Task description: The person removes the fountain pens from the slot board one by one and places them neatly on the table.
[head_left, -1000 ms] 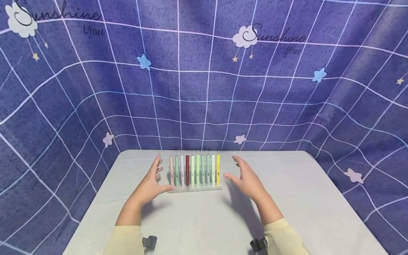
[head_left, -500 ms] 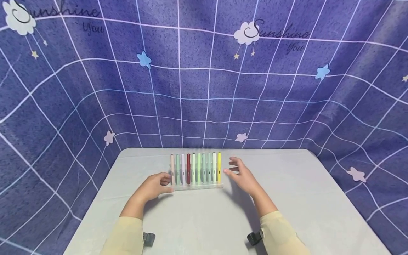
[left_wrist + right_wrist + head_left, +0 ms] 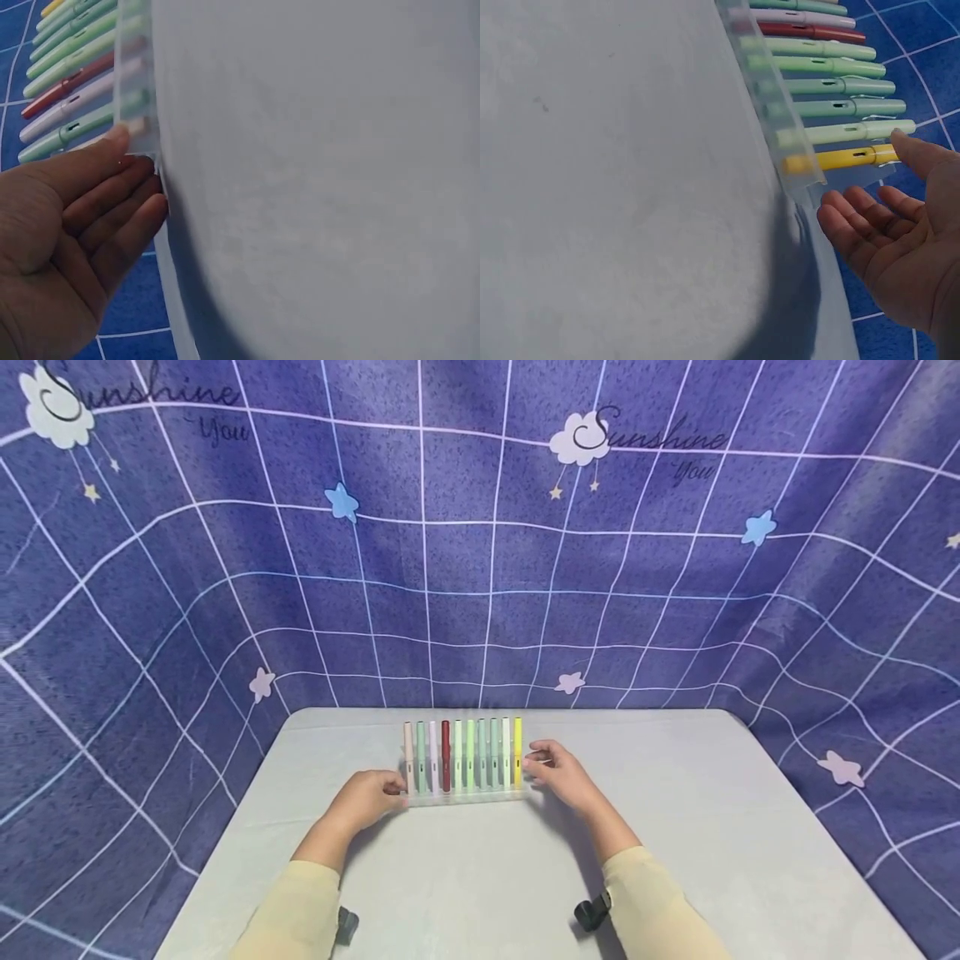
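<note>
A clear plastic pen rack [image 3: 465, 799] stands toward the back of the table, holding a row of upright capped pens. A pale pink pen [image 3: 408, 752] is at its left end, a dark red pen [image 3: 446, 756] farther in, a yellow pen [image 3: 517, 752] at the right end. My left hand [image 3: 365, 800] pinches the rack's left end; in the left wrist view its thumb lies over the front lip. At the other end is my right hand [image 3: 907, 240], fingers loosely bent beside the rack, its thumb overlapping the yellow pen's cap in the right wrist view.
Pale cloth covers the table [image 3: 465, 885]. A blue-purple curtain [image 3: 457, 560] with a grid print rises right behind the rack and along both sides. Each cream sleeve has a black wrist camera [image 3: 592, 912] at its cuff.
My left hand has come in to the rack's left end, its spread fingers closing on it. My right hand has moved slightly left and down, nearer the yellow pen.
</note>
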`<state>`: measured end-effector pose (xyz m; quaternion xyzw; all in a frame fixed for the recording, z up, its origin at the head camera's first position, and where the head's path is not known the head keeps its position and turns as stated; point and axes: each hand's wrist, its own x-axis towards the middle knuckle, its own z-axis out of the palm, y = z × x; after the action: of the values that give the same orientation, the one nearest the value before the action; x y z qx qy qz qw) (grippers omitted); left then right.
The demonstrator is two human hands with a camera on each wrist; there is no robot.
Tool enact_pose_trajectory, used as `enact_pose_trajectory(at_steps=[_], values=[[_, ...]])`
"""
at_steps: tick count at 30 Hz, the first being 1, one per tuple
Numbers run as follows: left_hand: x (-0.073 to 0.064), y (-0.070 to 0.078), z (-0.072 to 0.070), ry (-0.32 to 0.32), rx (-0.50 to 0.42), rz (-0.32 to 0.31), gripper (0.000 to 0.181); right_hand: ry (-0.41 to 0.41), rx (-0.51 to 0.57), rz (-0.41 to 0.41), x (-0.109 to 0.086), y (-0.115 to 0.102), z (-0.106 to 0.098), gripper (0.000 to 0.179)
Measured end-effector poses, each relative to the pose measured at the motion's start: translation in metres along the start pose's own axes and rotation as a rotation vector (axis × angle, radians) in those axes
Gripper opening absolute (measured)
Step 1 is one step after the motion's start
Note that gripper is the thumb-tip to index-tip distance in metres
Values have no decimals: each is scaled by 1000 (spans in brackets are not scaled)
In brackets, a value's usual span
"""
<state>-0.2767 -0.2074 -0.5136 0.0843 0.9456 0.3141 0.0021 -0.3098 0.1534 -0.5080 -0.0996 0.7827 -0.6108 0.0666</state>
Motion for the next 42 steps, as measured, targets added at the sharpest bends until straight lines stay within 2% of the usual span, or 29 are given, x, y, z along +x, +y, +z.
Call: enact_pose_trajectory(at_steps=[5, 9, 14, 21, 25, 32, 37, 42], values=[[-2, 1, 1, 6, 15, 14, 11, 4, 118, 40, 5, 5, 5, 50], [-4, 4, 1, 2, 31, -13, 11, 8, 156, 49, 8, 7, 10, 43], [-5, 4, 3, -3, 33, -38, 10, 19, 129, 58, 11, 6, 14, 34], [-5, 4, 5, -2, 39, -40, 10, 58, 89, 66, 13, 6, 16, 18], [-6, 6, 2, 2, 33, -44, 10, 71, 95, 39, 14, 4, 16, 17], [-7, 6, 1, 4, 33, -39, 10, 109, 166, -11, 17, -2, 9, 20], [-6, 4, 3, 8, 29, -29, 10, 125, 171, 17, 16, 0, -2, 21], [-6, 3, 4, 7, 31, -34, 9, 104, 111, 88, 10, 5, -8, 20]])
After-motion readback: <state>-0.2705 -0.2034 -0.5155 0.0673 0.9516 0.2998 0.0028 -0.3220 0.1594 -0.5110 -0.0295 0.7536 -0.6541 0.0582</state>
